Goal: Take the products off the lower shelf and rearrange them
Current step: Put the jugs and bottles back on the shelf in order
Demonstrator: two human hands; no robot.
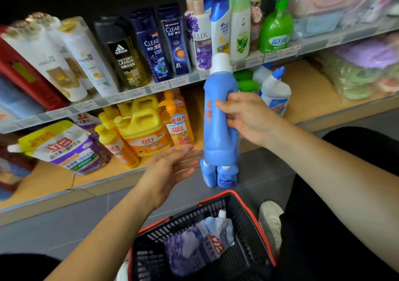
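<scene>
Two hands at a shop shelf. The right hand [244, 118] grips the tall blue bottle [218, 133] about its middle, fingers curled round the far side and thumb on the near side; the bottle stands upright, white cap uppermost, in front of the lower shelf [311, 99]. Two small blue bottles [218, 177] sit directly under its base, touching it; whether they are fastened to it cannot be told. The left hand [168, 172] is open, fingers relaxed and pointing towards the bottle's base, just beside it and holding nothing. Beyond the left hand, yellow bottles [142, 129] and a purple-and-white pouch [69, 149] rest on the lower shelf. Beyond the right hand stands a white bottle [275, 92] with a blue cap. Below both hands, a black basket [212, 197] holds refill pouches [200, 248].
</scene>
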